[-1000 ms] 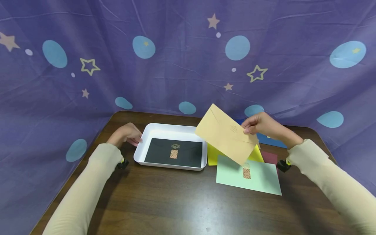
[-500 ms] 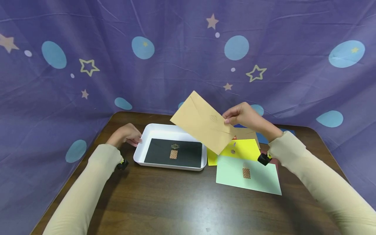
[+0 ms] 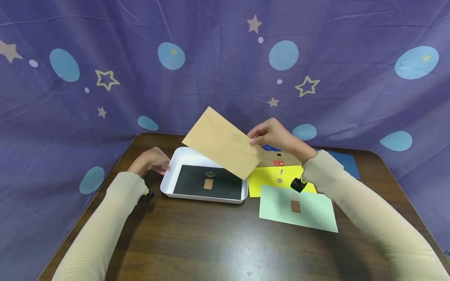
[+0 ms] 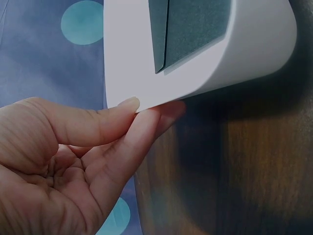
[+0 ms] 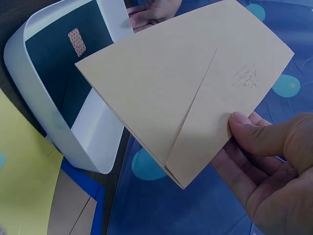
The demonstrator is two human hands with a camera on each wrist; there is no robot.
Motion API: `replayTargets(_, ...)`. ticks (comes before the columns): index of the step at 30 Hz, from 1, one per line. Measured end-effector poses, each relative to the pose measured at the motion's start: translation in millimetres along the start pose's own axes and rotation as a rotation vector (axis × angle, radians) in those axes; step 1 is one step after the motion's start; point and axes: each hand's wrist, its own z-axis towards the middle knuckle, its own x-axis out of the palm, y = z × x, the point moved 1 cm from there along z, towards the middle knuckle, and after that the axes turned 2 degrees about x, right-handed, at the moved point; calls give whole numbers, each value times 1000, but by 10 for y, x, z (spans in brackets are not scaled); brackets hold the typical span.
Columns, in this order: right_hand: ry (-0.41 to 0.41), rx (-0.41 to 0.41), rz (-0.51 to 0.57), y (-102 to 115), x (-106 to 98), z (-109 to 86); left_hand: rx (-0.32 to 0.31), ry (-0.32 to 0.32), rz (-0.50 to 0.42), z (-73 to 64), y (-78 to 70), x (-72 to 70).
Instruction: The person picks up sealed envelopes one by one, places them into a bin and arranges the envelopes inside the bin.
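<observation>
Tan paper envelope (image 3: 221, 144), flap side showing with a faint printed emblem, is hanging tilted in the air over the back right part of the white tray (image 3: 183, 158); gap to the tray cannot be judged from here. Right hand (image 3: 272, 134) is pinching it, thumb on the flap face, other fingers behind, at the edge near the end farther right of the tray. Left hand (image 3: 154, 160) is gripping the tray's left rim, thumb over it and fingers below. Inside the tray a black envelope (image 3: 191, 185) with a patterned sticker is lying flat. To the right of the tray, also lying on the counter (image 3: 197, 242): mint-green envelope (image 3: 281, 207) nearest the front, partly covering a yellow envelope (image 3: 260, 181); a brown envelope (image 3: 268, 159) behind the yellow one; a blue envelope (image 3: 342, 162) well off to the tray's far right. Handling, by judgement: the tan envelope is looking light and thin, paper holding its plane with hardly any sag, so stiff enough for a one-edge pinch, though likely to pivot about the thumb; surface matte, probably not slippery; a hard squeeze could crease it. Best hold is seeming to be the folded edge beside the flap, fingers flat. The tray is appearing rigid and smooth; its rim is offering a good pinch.
</observation>
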Motion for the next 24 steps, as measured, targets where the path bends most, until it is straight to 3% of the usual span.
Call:
replayTargets(11,30,-44,-13,85,187,156,6,-6,15,-32,-17,-11)
replayTargets(24,122,-111,-135,134,266,268,-10,-7,21,-40,-21,-14)
